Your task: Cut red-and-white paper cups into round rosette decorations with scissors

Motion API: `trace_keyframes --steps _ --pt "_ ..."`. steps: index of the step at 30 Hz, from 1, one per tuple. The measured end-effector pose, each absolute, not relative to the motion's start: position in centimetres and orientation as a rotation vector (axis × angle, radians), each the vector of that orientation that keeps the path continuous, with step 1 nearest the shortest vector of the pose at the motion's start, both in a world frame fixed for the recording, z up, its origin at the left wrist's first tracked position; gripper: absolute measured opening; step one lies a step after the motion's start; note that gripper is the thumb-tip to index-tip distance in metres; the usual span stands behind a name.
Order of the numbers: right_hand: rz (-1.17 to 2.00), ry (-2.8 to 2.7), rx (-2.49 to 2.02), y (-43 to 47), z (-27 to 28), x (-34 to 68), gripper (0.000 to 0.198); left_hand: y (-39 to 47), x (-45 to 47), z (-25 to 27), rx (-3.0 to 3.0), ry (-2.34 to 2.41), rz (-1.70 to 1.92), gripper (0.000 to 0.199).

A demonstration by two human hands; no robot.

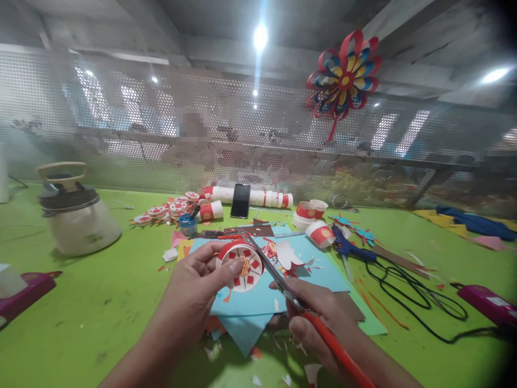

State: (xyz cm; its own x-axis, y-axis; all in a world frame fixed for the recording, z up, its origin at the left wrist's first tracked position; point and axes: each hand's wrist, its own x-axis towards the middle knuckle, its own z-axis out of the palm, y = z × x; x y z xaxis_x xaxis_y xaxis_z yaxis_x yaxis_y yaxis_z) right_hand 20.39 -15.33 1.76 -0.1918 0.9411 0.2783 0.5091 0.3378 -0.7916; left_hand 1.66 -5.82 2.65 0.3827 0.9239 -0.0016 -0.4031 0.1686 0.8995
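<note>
My left hand (208,280) grips a cut-down paper cup (251,268), its round inside turned toward me and decorated with red shapes and a yellow centre. The thumb presses on its inner face. In my right hand (319,310) is a pair of scissors (291,293) with red handles, the blades pointing up and left along the cup's right rim. Whether the blades touch the rim I cannot tell. Blue paper sheets (242,304) lie beneath both hands, with white and red paper scraps (287,256) on them.
Stacked paper cups (258,196) lie behind a phone (241,200). Decorated discs (177,206) and a blue paint jar (188,224) sit left. More cups (321,234), a blue glue gun (351,247) and its black cable (416,302) are right. A large jug (78,215) stands far left.
</note>
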Motion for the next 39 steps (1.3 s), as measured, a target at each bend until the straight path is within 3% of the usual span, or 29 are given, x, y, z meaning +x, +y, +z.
trace_keyframes --steps 17,39 --pt "0.463 -1.953 -1.292 -15.2 1.4 21.0 0.038 -5.0 0.8 2.8 1.170 0.623 0.994 0.029" --pt "0.415 -2.069 -1.429 -16.5 1.2 22.9 0.048 -4.5 0.0 3.2 1.388 0.591 0.848 0.021"
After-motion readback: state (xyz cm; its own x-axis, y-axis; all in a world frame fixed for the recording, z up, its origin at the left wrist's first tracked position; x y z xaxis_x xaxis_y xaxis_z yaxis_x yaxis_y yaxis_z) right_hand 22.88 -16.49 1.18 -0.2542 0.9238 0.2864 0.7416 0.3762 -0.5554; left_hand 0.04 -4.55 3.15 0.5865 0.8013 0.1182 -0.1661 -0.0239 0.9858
